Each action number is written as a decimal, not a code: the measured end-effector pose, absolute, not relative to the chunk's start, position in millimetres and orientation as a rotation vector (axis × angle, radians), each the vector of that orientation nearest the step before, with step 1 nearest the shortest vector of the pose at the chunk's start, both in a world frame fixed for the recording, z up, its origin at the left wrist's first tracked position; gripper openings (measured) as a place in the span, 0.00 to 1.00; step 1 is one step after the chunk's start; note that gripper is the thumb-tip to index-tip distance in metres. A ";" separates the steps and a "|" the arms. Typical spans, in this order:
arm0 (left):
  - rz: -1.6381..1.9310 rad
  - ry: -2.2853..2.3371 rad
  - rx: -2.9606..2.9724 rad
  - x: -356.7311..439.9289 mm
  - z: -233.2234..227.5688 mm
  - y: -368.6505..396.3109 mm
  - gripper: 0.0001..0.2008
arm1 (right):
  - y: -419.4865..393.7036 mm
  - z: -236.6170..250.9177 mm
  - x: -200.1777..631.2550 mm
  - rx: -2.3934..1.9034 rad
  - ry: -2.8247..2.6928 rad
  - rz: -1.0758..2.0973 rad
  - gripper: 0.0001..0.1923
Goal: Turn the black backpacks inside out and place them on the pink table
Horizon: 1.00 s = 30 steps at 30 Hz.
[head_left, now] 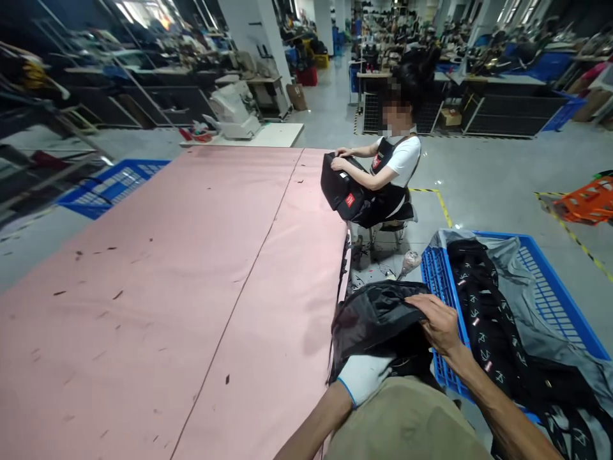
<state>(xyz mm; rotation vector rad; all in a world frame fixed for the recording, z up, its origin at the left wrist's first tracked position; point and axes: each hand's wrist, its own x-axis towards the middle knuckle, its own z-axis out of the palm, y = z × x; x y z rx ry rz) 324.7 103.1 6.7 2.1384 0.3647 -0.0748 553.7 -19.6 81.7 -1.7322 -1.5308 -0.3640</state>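
Observation:
A black fabric bag (368,326) with shiny lining lies in front of me, at the right edge of the pink-covered table. My right hand (438,322) is bare and closed on the bag's upper edge, fingers and thumb pinching the fabric. White glove with a blue cuff covers my left hand (366,377), which reaches into or under the near side of the bag. Its fingers are hidden by the black fabric.
Pink sheeting with dark scraps covers the table (249,275). A co-worker (400,160) sits beyond, holding a black backpack (342,185). At right stands a blue crate (555,287) with black printed straps (483,319); another blue crate (112,182) is left.

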 end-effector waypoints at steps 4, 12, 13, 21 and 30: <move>0.716 -0.232 2.516 364.8 52.7 102.7 0.18 | -53.4 89.5 586.3 -1.849 -1.336 -0.449 0.15; 0.910 0.299 2.475 495.5 49.5 159.8 0.40 | -34.1 76.3 657.5 -2.018 -1.058 -0.374 0.17; 0.861 0.315 2.443 513.9 41.0 167.1 0.39 | -27.7 71.6 669.8 -2.053 -1.022 -0.312 0.19; 0.527 0.654 2.166 616.7 31.1 228.5 0.22 | 31.7 32.3 767.8 -2.119 -0.783 0.377 0.26; 0.055 0.939 1.094 684.9 -15.2 284.8 0.10 | 127.7 -69.0 844.8 -1.963 -0.475 0.891 0.42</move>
